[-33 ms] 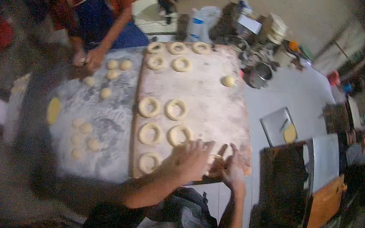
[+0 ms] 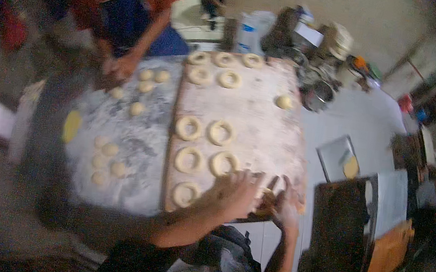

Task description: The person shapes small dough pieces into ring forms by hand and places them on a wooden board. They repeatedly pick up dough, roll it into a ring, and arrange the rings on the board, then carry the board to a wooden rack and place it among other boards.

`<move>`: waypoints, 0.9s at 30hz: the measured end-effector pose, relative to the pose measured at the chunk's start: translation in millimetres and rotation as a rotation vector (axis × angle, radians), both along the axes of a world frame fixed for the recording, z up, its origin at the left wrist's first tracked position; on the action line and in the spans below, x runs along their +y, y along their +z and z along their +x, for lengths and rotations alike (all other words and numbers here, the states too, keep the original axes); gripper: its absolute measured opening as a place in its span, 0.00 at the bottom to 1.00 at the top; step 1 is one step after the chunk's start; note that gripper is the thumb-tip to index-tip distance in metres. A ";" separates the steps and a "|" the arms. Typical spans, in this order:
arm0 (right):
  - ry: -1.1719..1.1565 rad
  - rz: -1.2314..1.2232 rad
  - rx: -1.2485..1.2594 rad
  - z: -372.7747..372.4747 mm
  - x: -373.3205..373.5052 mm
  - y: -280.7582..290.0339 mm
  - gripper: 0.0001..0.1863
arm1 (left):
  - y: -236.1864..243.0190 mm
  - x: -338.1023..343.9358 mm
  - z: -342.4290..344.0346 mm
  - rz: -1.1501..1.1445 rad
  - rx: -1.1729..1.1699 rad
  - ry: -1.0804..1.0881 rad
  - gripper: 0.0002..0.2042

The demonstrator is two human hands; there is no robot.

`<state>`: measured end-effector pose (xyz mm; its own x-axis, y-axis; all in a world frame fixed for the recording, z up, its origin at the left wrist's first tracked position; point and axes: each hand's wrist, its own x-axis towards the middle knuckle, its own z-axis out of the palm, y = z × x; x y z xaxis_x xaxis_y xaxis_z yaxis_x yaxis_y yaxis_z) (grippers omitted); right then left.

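My left hand (image 2: 241, 195) and my right hand (image 2: 287, 210) are close together at the near edge of a floured wooden board (image 2: 258, 125). A pale piece of dough (image 2: 265, 192) shows between them, mostly covered by the fingers; its full shape is hidden. Both hands have their fingers curved around it, the left from one side and the right from the other. Just beyond my left fingertips lies a dough ring (image 2: 224, 164). Another dough ring (image 2: 186, 194) rests by my left forearm, and several more line the board's left half.
A round dough ball (image 2: 284, 102) sits at the board's far right. Left of the board, a floured table (image 2: 141, 175) carries several dough balls. Across it, a person (image 2: 134, 20) in an orange top and blue apron works with both hands. A metal tray (image 2: 336, 154) stands at the right.
The whole view has shifted slightly, so the board and table appear farther right. My hands stay around the dough at the same edge of the board.
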<state>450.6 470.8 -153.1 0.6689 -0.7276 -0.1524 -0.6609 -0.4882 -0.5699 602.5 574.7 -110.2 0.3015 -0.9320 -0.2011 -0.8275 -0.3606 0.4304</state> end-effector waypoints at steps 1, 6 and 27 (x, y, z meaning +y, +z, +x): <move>0.026 -0.030 -0.029 2.2 0.5 4.4 0.41 | 3.5 2.7 2.1 -0.046 0.104 0.013 0.31; -0.003 0.051 -0.133 48.9 30.7 36.9 0.34 | -9.1 43.2 9.5 -0.427 0.227 0.281 0.24; 0.810 1.059 -0.170 327.8 266.7 0.6 0.20 | -118.4 355.2 179.4 -0.889 0.567 0.939 0.18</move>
